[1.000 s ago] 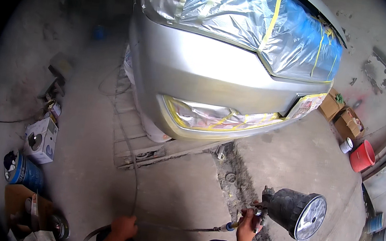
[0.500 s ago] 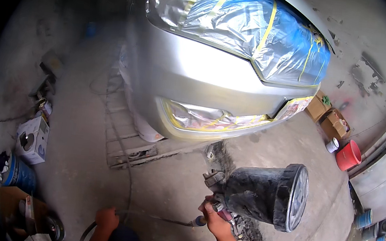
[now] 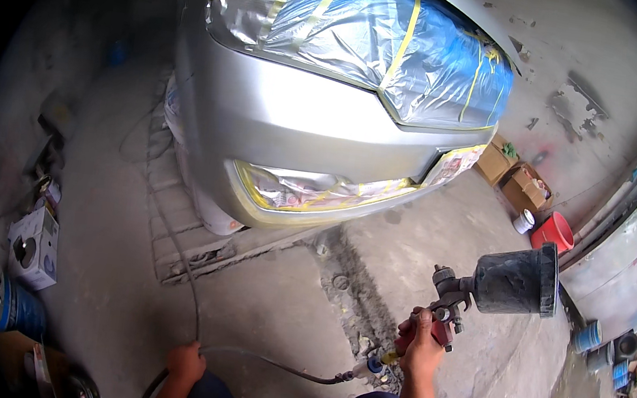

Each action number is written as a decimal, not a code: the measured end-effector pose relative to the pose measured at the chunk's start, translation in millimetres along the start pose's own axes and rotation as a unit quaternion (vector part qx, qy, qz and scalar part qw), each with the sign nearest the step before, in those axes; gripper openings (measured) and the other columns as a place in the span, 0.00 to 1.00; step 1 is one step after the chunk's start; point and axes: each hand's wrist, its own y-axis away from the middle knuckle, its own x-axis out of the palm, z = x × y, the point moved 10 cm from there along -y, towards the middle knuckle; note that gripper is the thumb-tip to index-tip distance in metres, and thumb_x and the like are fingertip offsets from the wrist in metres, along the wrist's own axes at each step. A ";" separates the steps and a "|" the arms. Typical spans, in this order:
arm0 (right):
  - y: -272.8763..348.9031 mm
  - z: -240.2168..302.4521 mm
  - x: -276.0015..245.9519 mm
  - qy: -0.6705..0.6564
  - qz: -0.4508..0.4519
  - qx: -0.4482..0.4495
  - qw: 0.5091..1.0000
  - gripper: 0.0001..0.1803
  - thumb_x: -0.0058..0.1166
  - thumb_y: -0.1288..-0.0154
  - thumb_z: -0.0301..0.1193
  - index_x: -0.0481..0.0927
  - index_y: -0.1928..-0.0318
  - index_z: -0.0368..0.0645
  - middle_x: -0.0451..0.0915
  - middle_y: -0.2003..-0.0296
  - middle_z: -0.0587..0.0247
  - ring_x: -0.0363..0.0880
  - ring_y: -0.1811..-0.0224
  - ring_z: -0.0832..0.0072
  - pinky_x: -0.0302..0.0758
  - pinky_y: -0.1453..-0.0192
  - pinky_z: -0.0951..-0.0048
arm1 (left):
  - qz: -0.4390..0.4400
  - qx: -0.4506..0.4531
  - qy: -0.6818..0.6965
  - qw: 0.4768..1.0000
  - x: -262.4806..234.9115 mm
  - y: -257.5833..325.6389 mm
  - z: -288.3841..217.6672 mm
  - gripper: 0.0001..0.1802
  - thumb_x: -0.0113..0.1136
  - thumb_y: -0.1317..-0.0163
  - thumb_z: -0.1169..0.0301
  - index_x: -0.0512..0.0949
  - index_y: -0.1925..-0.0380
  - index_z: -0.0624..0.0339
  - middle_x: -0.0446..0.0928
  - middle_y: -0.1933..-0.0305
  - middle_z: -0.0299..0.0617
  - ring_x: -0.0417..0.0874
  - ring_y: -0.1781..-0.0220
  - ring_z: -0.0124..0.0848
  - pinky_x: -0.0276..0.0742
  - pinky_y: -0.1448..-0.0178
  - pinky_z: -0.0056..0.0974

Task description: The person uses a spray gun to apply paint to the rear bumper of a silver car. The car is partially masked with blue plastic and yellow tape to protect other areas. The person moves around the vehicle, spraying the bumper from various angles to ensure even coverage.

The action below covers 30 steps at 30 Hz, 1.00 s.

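My right hand point(image 3: 420, 353) is closed round the red handle of a spray gun point(image 3: 450, 296), whose black paint cup point(image 3: 511, 281) juts out to the right. A dark air hose point(image 3: 267, 357) runs from the handle's base to my left hand point(image 3: 187, 363), closed round it near my knee. Beyond the gun and apart from it stands a silver car bumper point(image 3: 341, 142), yellowish along its lower edge. Silver and blue plastic sheeting point(image 3: 356, 25), held by yellow tape, covers the car above it. Taped masking point(image 3: 311, 190) fills the lower opening.
A metal floor grate point(image 3: 166, 212) and rough trench lie below the bumper. At right stand cardboard boxes point(image 3: 526, 188), a red bucket point(image 3: 554, 231), a white can point(image 3: 523, 221) and several blue cans point(image 3: 589, 336). A white box point(image 3: 34, 248) and blue drum point(image 3: 23, 309) line the left.
My right hand has carried the spray gun rightward and away from me, showing its body more clearly. The view has shifted, so the bumper sits further left. My left hand still grips the hose.
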 end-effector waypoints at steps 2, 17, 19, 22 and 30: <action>17.0 1.5 28.4 0.050 0.100 0.003 0.994 0.19 0.56 0.37 0.44 0.74 0.59 0.40 0.77 0.78 0.63 0.72 0.81 0.80 0.67 0.82 0.80 | -0.012 0.009 0.004 1.000 0.2 -1.0 -1.4 0.18 0.61 0.48 0.65 0.78 0.57 0.59 0.80 0.66 0.51 0.81 0.61 0.47 0.76 0.54 0.47; -60.5 0.9 14.3 -0.012 0.124 0.062 0.990 0.21 0.59 0.41 0.48 0.75 0.63 0.42 0.76 0.80 0.65 0.73 0.84 0.79 0.69 0.83 0.78 | 0.026 -0.026 -0.020 0.999 14.3 -3.7 -12.8 0.16 0.59 0.47 0.62 0.79 0.61 0.58 0.80 0.64 0.51 0.80 0.59 0.48 0.74 0.51 0.50; -89.0 -8.1 -18.4 -0.033 0.048 0.065 0.996 0.19 0.59 0.40 0.45 0.73 0.64 0.43 0.75 0.80 0.66 0.73 0.84 0.79 0.68 0.85 0.78 | -0.007 -0.001 -0.022 1.000 19.2 -3.1 -9.4 0.14 0.62 0.49 0.62 0.78 0.65 0.58 0.79 0.67 0.51 0.81 0.61 0.49 0.75 0.56 0.51; -129.1 -9.5 -62.6 -0.046 -0.049 -0.027 0.997 0.18 0.59 0.40 0.43 0.70 0.62 0.44 0.74 0.79 0.64 0.74 0.82 0.78 0.68 0.86 0.77 | -0.021 0.041 -0.047 0.998 18.9 -3.2 -28.2 0.13 0.63 0.50 0.62 0.78 0.68 0.58 0.79 0.69 0.50 0.81 0.63 0.49 0.75 0.59 0.51; -112.5 -23.0 -42.4 -0.014 -0.026 -0.027 0.999 0.18 0.57 0.38 0.44 0.72 0.64 0.42 0.75 0.81 0.64 0.72 0.83 0.80 0.66 0.85 0.78 | -0.032 0.081 -0.069 0.994 29.7 -2.1 -41.5 0.14 0.63 0.50 0.62 0.78 0.68 0.58 0.78 0.71 0.50 0.80 0.66 0.48 0.74 0.60 0.50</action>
